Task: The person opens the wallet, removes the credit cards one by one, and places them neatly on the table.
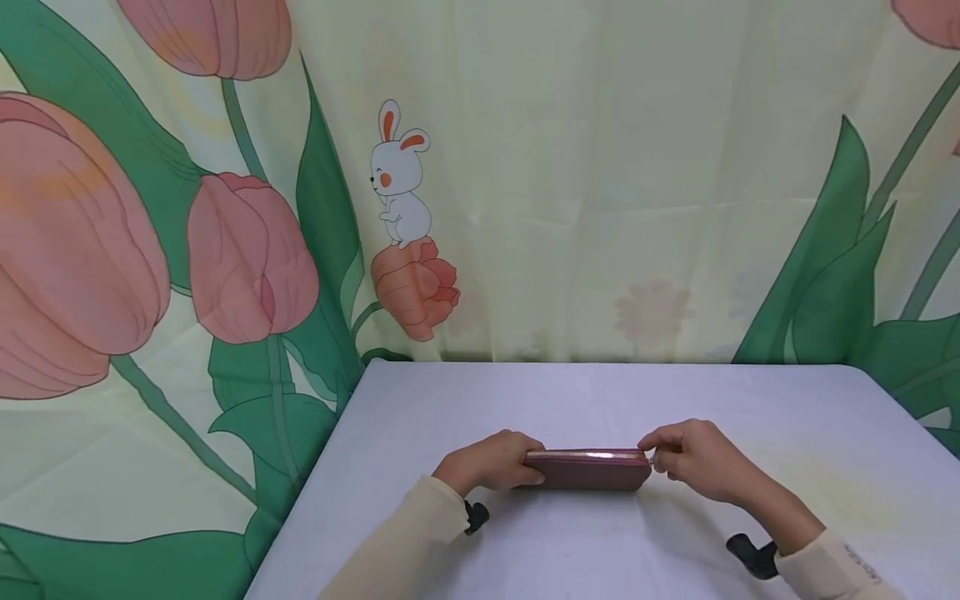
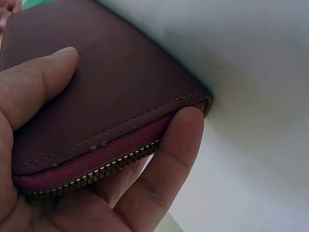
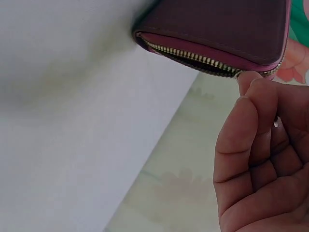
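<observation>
A long maroon zip-around wallet (image 1: 592, 473) is held on its long side near the middle of the white table, zipper (image 1: 585, 455) uppermost. My left hand (image 1: 491, 461) grips its left end. In the left wrist view the thumb lies on the flat face of the wallet (image 2: 106, 63), and fingers wrap the zipped end. At the other end, my right hand (image 1: 697, 458) pinches the zipper's pull between thumb and fingers, which mostly hide it. The right wrist view shows the zipper teeth (image 3: 193, 57) parted along the short end, below the pinching right hand (image 3: 265, 159).
The white-covered table (image 1: 600, 400) reaches back to a curtain (image 1: 585, 167) printed with tulips and a rabbit. Black wrist straps (image 1: 752, 556) show at both cream sleeves (image 1: 405, 542).
</observation>
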A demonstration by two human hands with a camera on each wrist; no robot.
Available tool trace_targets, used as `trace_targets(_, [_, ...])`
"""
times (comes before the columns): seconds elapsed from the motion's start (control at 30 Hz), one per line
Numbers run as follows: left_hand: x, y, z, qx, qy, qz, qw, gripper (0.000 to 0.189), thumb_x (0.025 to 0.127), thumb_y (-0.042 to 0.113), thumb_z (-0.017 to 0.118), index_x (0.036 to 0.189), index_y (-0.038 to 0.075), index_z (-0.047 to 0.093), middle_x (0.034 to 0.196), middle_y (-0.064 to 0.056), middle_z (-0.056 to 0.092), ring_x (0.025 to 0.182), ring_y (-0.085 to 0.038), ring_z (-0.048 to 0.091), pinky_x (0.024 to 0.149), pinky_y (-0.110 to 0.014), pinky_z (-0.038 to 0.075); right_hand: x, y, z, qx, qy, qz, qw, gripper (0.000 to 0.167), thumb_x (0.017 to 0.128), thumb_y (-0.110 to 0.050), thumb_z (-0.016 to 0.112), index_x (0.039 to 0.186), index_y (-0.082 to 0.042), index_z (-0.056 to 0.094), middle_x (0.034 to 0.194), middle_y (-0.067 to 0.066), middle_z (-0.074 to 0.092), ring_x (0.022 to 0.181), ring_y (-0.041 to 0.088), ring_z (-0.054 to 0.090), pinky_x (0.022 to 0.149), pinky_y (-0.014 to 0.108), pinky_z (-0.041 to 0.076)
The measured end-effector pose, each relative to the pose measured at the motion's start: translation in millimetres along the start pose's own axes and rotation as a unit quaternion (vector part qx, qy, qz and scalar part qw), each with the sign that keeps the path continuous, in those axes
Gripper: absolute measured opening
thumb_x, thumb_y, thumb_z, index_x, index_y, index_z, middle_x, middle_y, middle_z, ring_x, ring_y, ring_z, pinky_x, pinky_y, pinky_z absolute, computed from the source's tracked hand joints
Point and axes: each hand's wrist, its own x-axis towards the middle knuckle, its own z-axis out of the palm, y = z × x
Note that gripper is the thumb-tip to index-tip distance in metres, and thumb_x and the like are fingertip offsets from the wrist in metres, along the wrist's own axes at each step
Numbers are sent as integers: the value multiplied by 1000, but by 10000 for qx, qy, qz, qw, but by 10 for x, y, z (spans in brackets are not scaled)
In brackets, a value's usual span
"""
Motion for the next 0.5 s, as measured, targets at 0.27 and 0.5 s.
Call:
trace_targets(0.27, [4,27,8,-112,-43,-180,9998,11,96,14,75,106,18,76,85,13,66,77,-5,56,71,-22,49,10,-114,1,26,91,-179,9998,25,89,3,63,109,0,77,82,-1,73,73,16,65,62,28,54])
trace_targets(0.5, [-2,12,3,-136,-65,-192,9997,8,97,14,74,103,18,74,83,12,65,76,-5,56,70,-23,49,39,-178,49,-111,260,-506,9983,27,88,4,60,108,1,78,69,-4,66,67,8,60,59,27,50])
